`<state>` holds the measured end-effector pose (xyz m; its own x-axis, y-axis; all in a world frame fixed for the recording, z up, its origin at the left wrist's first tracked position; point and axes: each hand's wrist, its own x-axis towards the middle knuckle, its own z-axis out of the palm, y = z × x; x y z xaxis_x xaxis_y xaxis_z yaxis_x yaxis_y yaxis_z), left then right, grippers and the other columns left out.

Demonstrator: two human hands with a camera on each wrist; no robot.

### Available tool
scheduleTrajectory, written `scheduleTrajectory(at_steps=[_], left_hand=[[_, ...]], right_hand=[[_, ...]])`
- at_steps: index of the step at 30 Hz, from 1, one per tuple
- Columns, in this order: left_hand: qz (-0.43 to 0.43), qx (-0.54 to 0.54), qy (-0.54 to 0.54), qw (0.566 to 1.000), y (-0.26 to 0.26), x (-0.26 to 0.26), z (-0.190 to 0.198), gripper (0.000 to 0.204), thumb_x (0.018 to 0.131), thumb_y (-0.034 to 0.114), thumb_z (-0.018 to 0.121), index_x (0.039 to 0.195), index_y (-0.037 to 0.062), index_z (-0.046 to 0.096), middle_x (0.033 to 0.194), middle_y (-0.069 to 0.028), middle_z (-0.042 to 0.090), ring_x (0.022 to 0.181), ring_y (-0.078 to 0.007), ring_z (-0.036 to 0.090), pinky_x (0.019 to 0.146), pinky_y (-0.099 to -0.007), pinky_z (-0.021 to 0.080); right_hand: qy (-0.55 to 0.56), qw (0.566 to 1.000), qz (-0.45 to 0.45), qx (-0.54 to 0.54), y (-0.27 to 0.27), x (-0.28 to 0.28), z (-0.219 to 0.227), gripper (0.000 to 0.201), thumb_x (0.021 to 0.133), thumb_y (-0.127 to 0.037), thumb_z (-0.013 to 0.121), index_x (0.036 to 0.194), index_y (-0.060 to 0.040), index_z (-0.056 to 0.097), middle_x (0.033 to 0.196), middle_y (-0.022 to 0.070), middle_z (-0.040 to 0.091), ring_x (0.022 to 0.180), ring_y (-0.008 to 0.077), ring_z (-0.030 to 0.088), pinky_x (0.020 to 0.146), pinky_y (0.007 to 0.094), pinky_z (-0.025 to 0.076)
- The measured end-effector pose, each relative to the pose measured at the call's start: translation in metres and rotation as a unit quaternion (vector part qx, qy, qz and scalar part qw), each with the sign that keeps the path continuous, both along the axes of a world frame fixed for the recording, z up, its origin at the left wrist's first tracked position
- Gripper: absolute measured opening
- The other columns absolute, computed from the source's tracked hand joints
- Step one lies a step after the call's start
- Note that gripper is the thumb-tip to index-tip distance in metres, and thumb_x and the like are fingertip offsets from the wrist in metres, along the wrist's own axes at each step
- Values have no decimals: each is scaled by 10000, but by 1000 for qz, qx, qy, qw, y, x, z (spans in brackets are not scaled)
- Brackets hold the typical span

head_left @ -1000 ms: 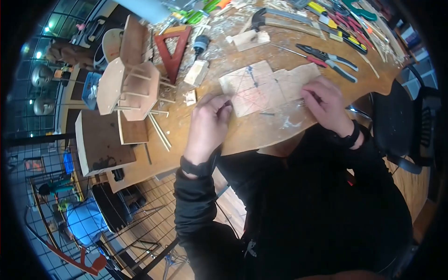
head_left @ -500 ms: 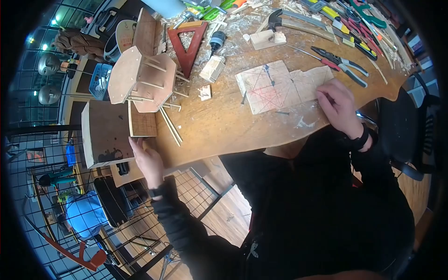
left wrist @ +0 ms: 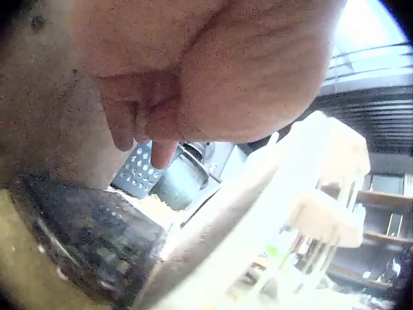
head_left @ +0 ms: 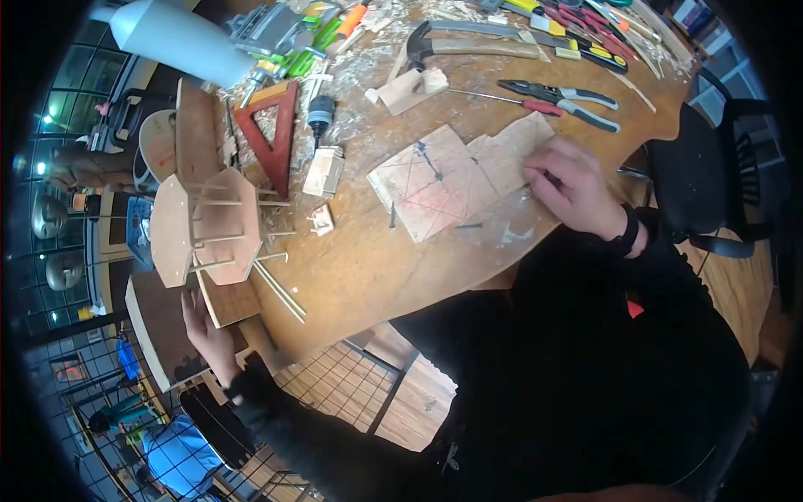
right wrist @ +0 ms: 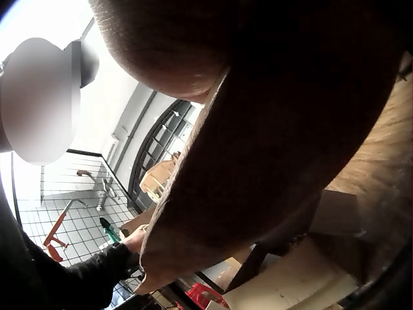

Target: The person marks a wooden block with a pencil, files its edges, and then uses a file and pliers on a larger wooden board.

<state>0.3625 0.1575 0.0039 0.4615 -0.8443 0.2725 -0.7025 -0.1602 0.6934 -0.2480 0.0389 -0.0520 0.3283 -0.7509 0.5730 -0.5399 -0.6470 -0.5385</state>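
Note:
My left hand (head_left: 207, 335) reaches in at the table's left end, between a large dark-faced wooden box (head_left: 159, 322) and a small wooden block (head_left: 230, 303). Its fingers (left wrist: 164, 154) extend in the left wrist view and hold nothing there. Above the block stands a two-tier octagonal wooden model (head_left: 171, 230) with dowel posts. My right hand (head_left: 573, 186) rests on the table with loosely curled fingers at the right edge of a thin wooden piece (head_left: 506, 155). Against that piece lies a square board (head_left: 431, 188) marked with red and dark lines. Two nails lie nearby, one a dark nail (head_left: 470, 225).
Behind lie a red triangle square (head_left: 272, 138), a screwdriver (head_left: 320, 117), a hammer (head_left: 477, 46) and pliers (head_left: 565, 102). Loose dowels (head_left: 280, 289) lie near the left front edge. Wood shavings cover the back. A black chair (head_left: 694, 176) stands right, wire mesh (head_left: 335, 389) left.
My left hand has left the marked board and moved far left, first to the block's front, then in beside the box. My right hand stays at the thin wooden piece.

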Motion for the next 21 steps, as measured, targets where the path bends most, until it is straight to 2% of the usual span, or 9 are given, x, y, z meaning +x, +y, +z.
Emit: scheduleTrajectory(at_steps=[3,5,7,9,10,13,14,19,21], left_hand=[[54,-84,60,993,36,-24,-3,550,1008,-42,395,1555,-101,405,1470,-278,599,1385,-304,580,1177,-399,432],[118,-123,117,978,48,-53,-4,571,981,-25,417,1550,-71,444,1436,-238,639,1327,-276,613,1135,-376,465],[121,-129,82,981,63,-53,-13,537,999,53,483,1522,-69,481,1325,-196,691,1193,-232,662,1059,-361,499],[120,-119,67,983,59,-82,-9,526,1011,87,511,1512,-72,487,1287,-182,701,1160,-227,669,1036,-352,503],[118,-145,60,981,53,-100,-8,525,974,11,523,1490,-84,497,1154,-129,721,1054,-183,660,970,-307,502],[107,-176,53,977,40,-110,-17,470,1011,60,684,1437,-77,540,1097,-101,722,982,-147,639,889,-294,509],[103,-177,54,977,38,-109,-18,470,1011,60,684,1437,-77,540,1097,-101,722,982,-147,639,889,-294,509],[131,-101,-50,985,33,-84,-29,224,1045,133,701,1157,-57,666,943,-60,719,822,-124,627,750,-280,512],[134,-107,-63,983,31,-90,-28,179,1052,127,687,1072,-51,669,932,-74,725,824,-126,640,762,-284,522]], right_hand=[[-11,1000,9,7,-1,0,1,56,865,-37,752,903,-29,711,826,117,618,738,325,642,651,400,504],[-17,1000,17,13,-1,-1,0,61,865,-39,755,906,-29,710,826,116,618,739,326,642,651,400,504],[-23,999,24,14,-2,0,-1,66,865,-41,758,908,-29,708,826,115,619,739,326,642,650,400,504],[-25,1000,14,6,0,0,-1,68,869,-48,758,908,-31,704,829,114,624,741,328,643,648,404,502],[-28,999,15,6,0,0,-1,68,869,-48,758,908,-31,704,829,114,624,741,328,643,648,404,502],[-27,999,14,11,0,-2,-1,63,874,-52,748,910,-37,699,831,112,620,746,332,643,652,407,503],[-24,1000,20,3,-1,-3,-2,63,874,-54,745,912,-41,697,832,113,616,747,334,642,653,410,503],[-30,999,17,-6,-1,-4,-3,73,863,-56,743,913,-53,689,831,115,604,755,339,639,656,416,505],[-32,999,24,-5,-1,-5,-4,68,857,-63,736,902,-60,685,836,112,607,774,342,644,672,424,509]])
